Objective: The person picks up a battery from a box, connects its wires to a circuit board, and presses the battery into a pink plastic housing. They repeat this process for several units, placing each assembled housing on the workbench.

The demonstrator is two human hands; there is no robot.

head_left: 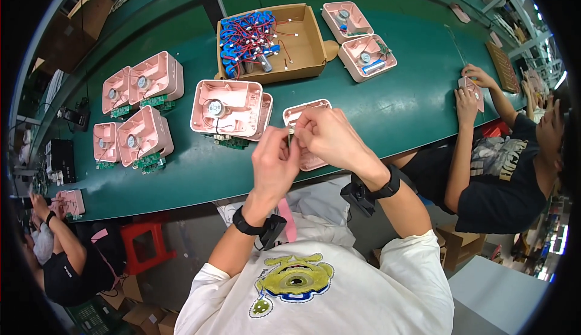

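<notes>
My left hand (pixel 275 161) is closed in a pinch around a small green circuit board (pixel 290 138), seen nearly edge-on between thumb and fingers. A small white connector (pixel 292 130) shows at the board's upper end. Against it, my right hand (pixel 336 138) pinches something that its own fingers cover. Beneath both hands lies an open pink plastic housing (pixel 307 106), largely hidden by them. Just left of my hands, another pink housing (pixel 236 93) with a round speaker (pixel 215 108) rests on top of a similar one, with green boards (pixel 232 143) at its near edge.
A cardboard box (pixel 302 63) of blue wired battery cells (pixel 248 35) stands at the back. More pink housings sit on the green table (pixel 399 111) at left (pixel 158 76) and back right (pixel 368 57). Co-workers' hands work at the right (pixel 467 99) and far left (pixel 41 207).
</notes>
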